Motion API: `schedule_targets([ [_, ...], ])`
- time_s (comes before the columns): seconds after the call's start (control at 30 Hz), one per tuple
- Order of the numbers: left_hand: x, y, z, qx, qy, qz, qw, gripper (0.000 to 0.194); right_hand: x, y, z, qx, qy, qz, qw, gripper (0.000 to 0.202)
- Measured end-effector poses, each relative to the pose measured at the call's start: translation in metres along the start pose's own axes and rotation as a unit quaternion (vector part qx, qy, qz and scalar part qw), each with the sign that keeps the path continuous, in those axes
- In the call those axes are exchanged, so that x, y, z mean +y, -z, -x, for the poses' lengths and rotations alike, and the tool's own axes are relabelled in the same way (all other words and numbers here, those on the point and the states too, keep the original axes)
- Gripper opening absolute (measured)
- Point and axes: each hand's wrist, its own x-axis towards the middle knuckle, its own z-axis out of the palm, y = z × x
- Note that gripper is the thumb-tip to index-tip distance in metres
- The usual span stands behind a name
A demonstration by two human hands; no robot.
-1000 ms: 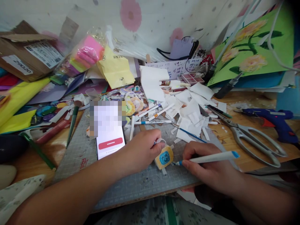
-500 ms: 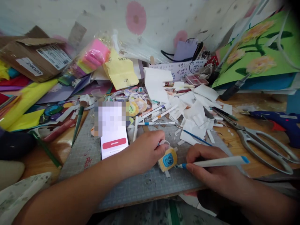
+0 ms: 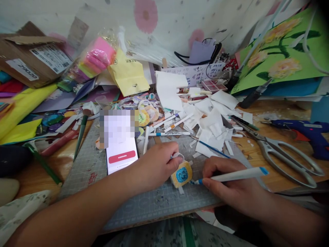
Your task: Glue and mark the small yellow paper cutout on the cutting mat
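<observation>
The marker [image 3: 231,176] tip has edged closer to the cutout [image 3: 181,174].

One cutting mat [image 3: 154,202]; one phone [image 3: 120,147]; one yellow paper cutout with a blue centre [image 3: 182,174]; one white marker with blue tip [image 3: 231,175] in hand; one pair of scissors [image 3: 282,156]; one blue glue gun [image 3: 305,132]; one cardboard box [image 3: 28,58]; two hands, left hand [image 3: 154,166] and right hand [image 3: 231,190]. Paper scraps are too many to count.

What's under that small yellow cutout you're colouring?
The yellow cutout lies on the grey cutting mat, with white paper tabs poking out beneath. The left hand covers its upper-left edge.
</observation>
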Motion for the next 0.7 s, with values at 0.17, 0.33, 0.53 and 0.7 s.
schedule_targets([
  [0.17,0.0001,-0.0001,-0.0005,0.003,-0.003,-0.004,1.000,0.026,0.0002,-0.0003,-0.0001,0.007,-0.010,-0.001,1.000,0.014],
  [0.33,-0.0008,-0.0006,0.0004,0.002,-0.004,0.003,1.000,0.025,0.0005,-0.0003,-0.0015,0.004,-0.010,0.002,1.000,0.014],
  [0.53,-0.0005,-0.0005,0.0012,0.001,-0.006,0.003,1.000,0.025,0.0002,0.0001,-0.0023,0.007,-0.010,0.003,1.000,0.015],
  [0.7,0.0005,-0.0004,0.0008,0.001,-0.003,0.008,1.000,0.025,0.0010,-0.0007,-0.0022,0.009,-0.014,0.005,1.000,0.014],
])
